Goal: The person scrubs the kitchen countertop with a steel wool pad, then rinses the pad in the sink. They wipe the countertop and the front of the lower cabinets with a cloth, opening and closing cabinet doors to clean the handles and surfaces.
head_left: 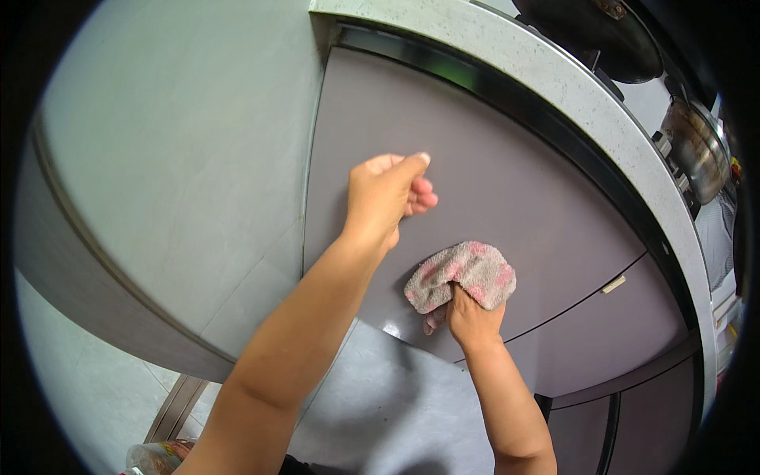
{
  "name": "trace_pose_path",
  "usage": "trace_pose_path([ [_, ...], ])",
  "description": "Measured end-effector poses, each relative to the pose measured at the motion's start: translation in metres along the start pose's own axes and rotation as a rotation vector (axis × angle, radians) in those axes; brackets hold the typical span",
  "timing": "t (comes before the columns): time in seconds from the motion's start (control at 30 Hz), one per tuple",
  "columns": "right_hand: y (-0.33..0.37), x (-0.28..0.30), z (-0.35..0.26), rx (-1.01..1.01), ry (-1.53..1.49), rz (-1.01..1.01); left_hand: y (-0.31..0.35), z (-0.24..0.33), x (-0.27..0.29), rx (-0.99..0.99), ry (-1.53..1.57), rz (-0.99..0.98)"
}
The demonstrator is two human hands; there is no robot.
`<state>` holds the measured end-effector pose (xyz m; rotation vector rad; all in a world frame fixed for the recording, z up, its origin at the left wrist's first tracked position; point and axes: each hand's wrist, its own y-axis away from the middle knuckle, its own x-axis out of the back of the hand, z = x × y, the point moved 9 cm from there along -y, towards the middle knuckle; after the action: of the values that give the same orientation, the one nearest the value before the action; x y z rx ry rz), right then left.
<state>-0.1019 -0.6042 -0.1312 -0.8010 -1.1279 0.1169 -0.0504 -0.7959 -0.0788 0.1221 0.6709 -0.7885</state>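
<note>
A grey and pink terry cloth [467, 273] lies bunched against the mauve cabinet door [483, 174], near its lower edge. My right hand [475, 318] grips it, and the folds cover most of the fingers. Up and to the left, my left hand [389, 190] is held in front of the same door with its fingers curled in and the thumb laid over them. Nothing shows in that hand. Whether it touches the door I cannot tell.
A speckled pale countertop [554, 63] curves above the cabinets. On the stove at the upper right are a dark wok [594, 36] and a steel pot [697, 146]. A pale wall [190, 142] borders the door on the left, and grey floor tiles [364, 404] lie below.
</note>
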Motion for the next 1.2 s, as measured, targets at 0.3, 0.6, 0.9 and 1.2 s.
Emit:
trace_pose_path([
  [0.3, 0.004, -0.008, 0.003, -0.029, 0.027, -0.045, 0.004, 0.008, -0.012, -0.060, 0.058, 0.025],
  [0.6, 0.002, -0.006, -0.001, -0.030, -0.066, -0.064, 0.006, 0.002, -0.009, 0.001, 0.041, 0.037],
  [0.9, -0.001, -0.005, -0.009, -0.039, -0.034, -0.015, 0.004, 0.001, -0.011, 0.045, 0.031, 0.008],
  [1.2, -0.007, -0.010, -0.009, -0.057, -0.008, -0.038, 0.008, -0.009, 0.001, 0.091, -0.017, 0.046],
])
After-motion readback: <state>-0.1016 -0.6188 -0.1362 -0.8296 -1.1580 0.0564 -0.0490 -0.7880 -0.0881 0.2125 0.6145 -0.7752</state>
